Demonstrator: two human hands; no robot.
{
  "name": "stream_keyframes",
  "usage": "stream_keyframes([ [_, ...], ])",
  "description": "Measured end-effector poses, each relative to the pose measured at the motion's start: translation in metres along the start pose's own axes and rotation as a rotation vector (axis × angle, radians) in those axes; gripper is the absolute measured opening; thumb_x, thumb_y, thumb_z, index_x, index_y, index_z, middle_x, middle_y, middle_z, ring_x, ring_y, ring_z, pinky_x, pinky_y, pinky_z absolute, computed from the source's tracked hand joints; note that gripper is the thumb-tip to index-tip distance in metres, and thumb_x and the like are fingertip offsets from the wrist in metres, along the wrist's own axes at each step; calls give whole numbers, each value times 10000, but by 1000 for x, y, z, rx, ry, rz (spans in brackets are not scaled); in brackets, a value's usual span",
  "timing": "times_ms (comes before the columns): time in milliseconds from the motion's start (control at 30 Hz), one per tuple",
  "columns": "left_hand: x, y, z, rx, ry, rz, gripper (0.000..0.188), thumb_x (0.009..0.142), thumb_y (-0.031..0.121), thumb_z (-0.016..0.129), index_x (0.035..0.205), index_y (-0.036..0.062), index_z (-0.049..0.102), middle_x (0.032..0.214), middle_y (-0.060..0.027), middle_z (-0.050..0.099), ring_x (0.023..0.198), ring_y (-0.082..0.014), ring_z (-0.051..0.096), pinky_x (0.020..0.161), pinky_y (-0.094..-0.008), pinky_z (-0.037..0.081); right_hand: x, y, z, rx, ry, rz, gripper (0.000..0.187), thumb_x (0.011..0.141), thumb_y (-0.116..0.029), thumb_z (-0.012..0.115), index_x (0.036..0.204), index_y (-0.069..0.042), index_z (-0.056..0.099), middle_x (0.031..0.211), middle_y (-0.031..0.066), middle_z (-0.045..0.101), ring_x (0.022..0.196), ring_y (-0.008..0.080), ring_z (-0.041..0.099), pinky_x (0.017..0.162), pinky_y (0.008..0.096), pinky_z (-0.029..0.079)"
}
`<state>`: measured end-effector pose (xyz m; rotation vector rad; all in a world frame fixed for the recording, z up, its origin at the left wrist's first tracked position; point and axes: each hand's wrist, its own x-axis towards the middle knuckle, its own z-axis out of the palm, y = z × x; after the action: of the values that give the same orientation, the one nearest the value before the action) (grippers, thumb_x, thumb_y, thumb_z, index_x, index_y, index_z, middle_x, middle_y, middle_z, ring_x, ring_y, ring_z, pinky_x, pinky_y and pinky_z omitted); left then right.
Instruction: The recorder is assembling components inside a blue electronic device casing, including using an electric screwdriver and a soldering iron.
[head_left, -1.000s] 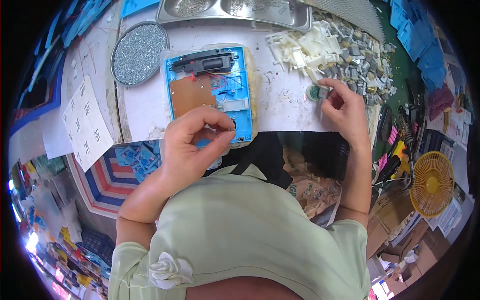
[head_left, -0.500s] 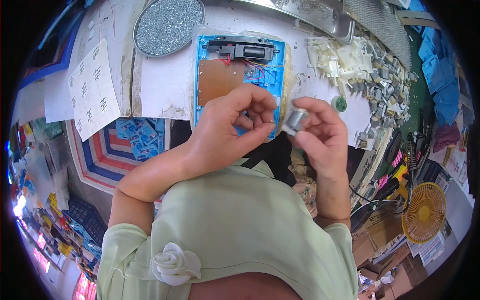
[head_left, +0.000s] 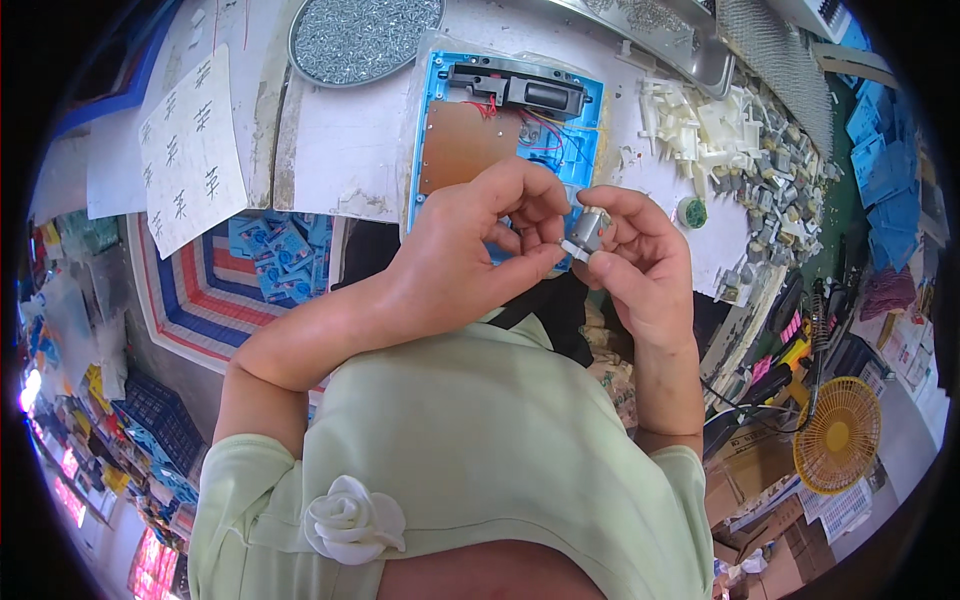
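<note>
Over on the far left, a dark blue crate (head_left: 158,425) is sitting on the floor amid clutter, and nearer in, a striped red, white and blue bag (head_left: 200,312) is holding blue packets (head_left: 290,258). The white worktable (head_left: 335,150) is running across the middle, with a dark seam crossing it at left, while on the right cardboard boxes (head_left: 745,462) are lying low and a yellow fan (head_left: 838,437) is standing beside them. Going across again, a sheet of paper (head_left: 195,150) with brush-like writing is hanging over the table's front edge, and a round tray (head_left: 352,84) is holding a heap of small metal pieces (head_left: 367,40). Next, a blue casing (head_left: 577,158) is lying on the table, carrying a brown board (head_left: 465,145) and a black part (head_left: 540,95); the left hand (head_left: 490,235) is covering its lower portion, fingers curling narrowly toward the thumb, and I cannot tell whether they are gripping anything. Just beside it, the right hand (head_left: 645,258) is pinching a small silver motor (head_left: 585,228) between thumb and fingers, before the casing's lower right corner. Farther right, a small green tin (head_left: 691,212) is resting near white plastic parts (head_left: 700,120), and a pile of grey pieces (head_left: 785,190) is spreading toward the table's edge.
</note>
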<state>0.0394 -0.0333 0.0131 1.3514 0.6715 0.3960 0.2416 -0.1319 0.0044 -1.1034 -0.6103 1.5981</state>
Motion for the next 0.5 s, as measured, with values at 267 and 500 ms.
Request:
stream_keyframes([
  [267, -4, -6, -5, 225, 43, 276, 311, 866, -89, 719, 1119, 24, 577, 1026, -86, 670, 930, -154, 680, 802, -284, 569, -3, 0, 11, -712, 89, -544, 435, 800, 66, 797, 1209, 0, 664, 952, 83, 703, 798, 165, 657, 683, 274, 534],
  [500, -1, -3, -9, 358, 95, 524, 236, 815, -79, 753, 995, 26, 642, 967, -133, 703, 866, -286, 710, 769, -356, 565, 3, -5, 11, -1047, 68, -930, 432, 708, 18, 879, 1087, -32, 678, 946, 133, 709, 735, 274, 673, 620, 326, 547],
])
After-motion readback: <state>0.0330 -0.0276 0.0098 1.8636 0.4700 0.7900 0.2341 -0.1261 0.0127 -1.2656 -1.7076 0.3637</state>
